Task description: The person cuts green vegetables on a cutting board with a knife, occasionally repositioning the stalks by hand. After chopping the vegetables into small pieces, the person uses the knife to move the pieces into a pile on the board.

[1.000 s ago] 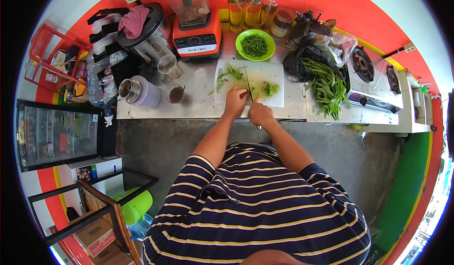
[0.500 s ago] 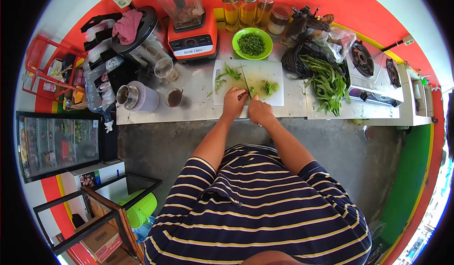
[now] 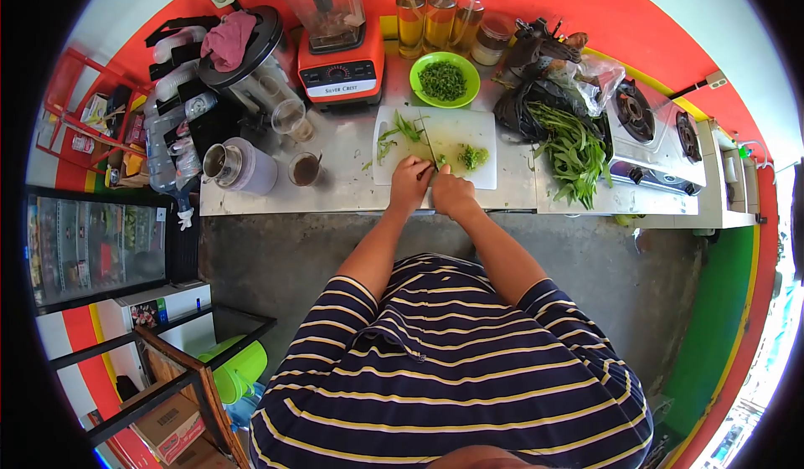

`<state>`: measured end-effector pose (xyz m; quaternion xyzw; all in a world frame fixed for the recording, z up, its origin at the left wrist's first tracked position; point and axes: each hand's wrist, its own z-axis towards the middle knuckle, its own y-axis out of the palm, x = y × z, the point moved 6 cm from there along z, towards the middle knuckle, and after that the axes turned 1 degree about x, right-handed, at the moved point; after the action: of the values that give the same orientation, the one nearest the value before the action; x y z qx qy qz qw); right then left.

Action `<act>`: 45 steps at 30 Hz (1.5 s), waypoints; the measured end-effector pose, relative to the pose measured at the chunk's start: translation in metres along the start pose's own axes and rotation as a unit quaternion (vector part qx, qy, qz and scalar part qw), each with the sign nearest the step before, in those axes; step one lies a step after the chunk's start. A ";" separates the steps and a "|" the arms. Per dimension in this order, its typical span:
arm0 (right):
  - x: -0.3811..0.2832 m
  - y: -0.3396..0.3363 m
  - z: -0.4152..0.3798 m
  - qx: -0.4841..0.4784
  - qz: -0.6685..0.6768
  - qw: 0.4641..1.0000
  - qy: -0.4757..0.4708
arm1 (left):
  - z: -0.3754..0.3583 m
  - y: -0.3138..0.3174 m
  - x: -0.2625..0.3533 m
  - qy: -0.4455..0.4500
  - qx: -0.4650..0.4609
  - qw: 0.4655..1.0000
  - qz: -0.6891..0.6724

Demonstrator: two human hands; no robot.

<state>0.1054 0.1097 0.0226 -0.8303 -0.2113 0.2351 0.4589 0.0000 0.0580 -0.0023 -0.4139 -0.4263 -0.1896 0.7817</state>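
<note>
My right hand (image 3: pixel 453 193) grips a knife (image 3: pixel 430 140), its blade pointing away from me across the white cutting board (image 3: pixel 479 130). Close on its left, my left hand (image 3: pixel 409 182) has its fingers curled down at the board beside the blade, closed on leafy greens that are mostly hidden. Loose green leaf pieces (image 3: pixel 408 128) lie on the board left of the blade. To the right sits a small pile of chopped greens (image 3: pixel 473 157). Behind the board stands a lime-green bowl (image 3: pixel 475 86) with finely chopped greens in it.
A bunch of long leafy greens (image 3: pixel 574 155) spills from a black plastic bag (image 3: pixel 519 113) on the right, by a gas stove (image 3: pixel 662 146). Left are a red blender (image 3: pixel 339 75), a glass of brown liquid (image 3: pixel 305 170) and a flask (image 3: pixel 251 167). Oil bottles (image 3: pixel 439 21) line the wall.
The view has shifted slightly, moving the scene a little left. Both hands stay at the board, the knife still between the leaf pieces and the chopped pile.
</note>
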 end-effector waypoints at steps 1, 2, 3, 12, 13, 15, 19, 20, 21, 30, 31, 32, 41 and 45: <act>-0.002 -0.001 0.001 0.003 -0.012 1.000 -0.007 | -0.001 -0.001 0.002 0.000 -0.005 1.000 -0.013; -0.004 -0.002 0.001 0.006 -0.024 1.000 -0.014 | -0.001 -0.002 0.005 0.000 -0.011 1.000 -0.026; -0.004 -0.001 0.001 0.009 -0.023 1.000 -0.015 | -0.003 -0.004 0.005 0.003 -0.009 1.000 -0.025; 0.027 0.008 -0.009 0.026 0.033 0.998 0.043 | 0.005 -0.001 0.003 0.022 -0.011 1.000 -0.014; 0.033 0.007 -0.010 0.031 0.043 0.997 0.052 | 0.008 0.000 0.003 0.005 -0.026 1.000 0.004; 0.041 0.005 -0.013 0.034 0.053 0.996 0.063 | 0.014 0.003 0.006 -0.012 -0.041 0.999 0.022; 0.050 0.002 -0.015 0.060 0.065 0.993 0.084 | 0.017 0.003 0.004 -0.055 -0.032 0.998 0.023; 0.051 0.002 -0.014 0.072 0.067 0.992 0.084 | 0.017 0.004 0.004 -0.053 -0.037 0.997 0.038; 0.048 0.002 -0.015 0.069 0.065 0.992 0.082 | 0.016 0.004 0.001 -0.057 -0.035 0.997 0.039; 0.018 0.006 -0.021 0.070 0.120 0.990 0.018 | 0.007 -0.007 -0.010 -0.058 -0.023 0.992 -0.109; 0.017 0.009 -0.020 0.069 0.114 0.991 0.020 | 0.007 -0.008 -0.009 -0.045 -0.019 0.994 -0.097; 0.017 0.011 -0.019 0.069 0.106 0.992 0.021 | 0.007 -0.008 -0.007 -0.032 -0.015 0.996 -0.085; 0.005 0.006 -0.011 0.022 0.047 0.998 0.037 | 0.005 -0.003 -0.009 -0.026 -0.023 0.999 -0.018; -0.003 -0.007 -0.007 0.007 0.016 0.999 0.029 | 0.004 -0.005 -0.008 -0.029 -0.023 0.999 -0.035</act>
<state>0.1061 0.1067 0.0323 -0.8368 -0.1831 0.2202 0.4667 -0.0100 0.0583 -0.0055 -0.4218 -0.4586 -0.2149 0.7521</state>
